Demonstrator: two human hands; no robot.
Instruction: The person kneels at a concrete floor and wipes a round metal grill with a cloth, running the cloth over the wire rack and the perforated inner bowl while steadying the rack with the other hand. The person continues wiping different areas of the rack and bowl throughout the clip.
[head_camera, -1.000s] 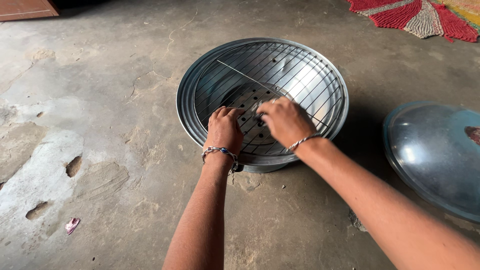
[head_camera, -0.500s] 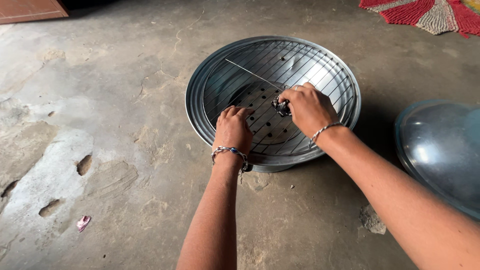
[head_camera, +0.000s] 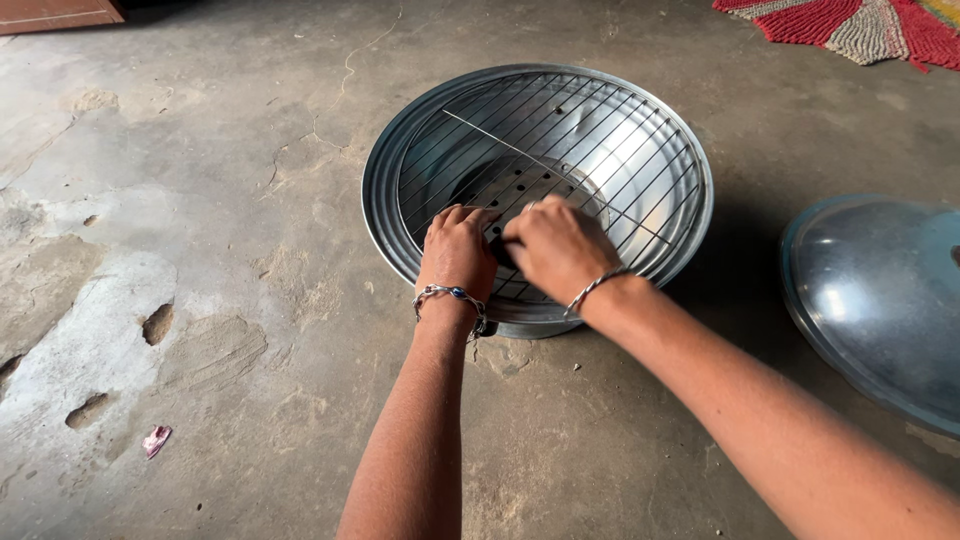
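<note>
Metal basin on concrete floor | wire rack seated inside | our left hand and right hand curled on rack's near edge | we'd press evenly, level | domed lid well apart.

A shiny silver bowl is crossed by a silver wire grid. The floor is mottled grey, and at its far right corner a red-and-cream striped mat is seen.
</note>
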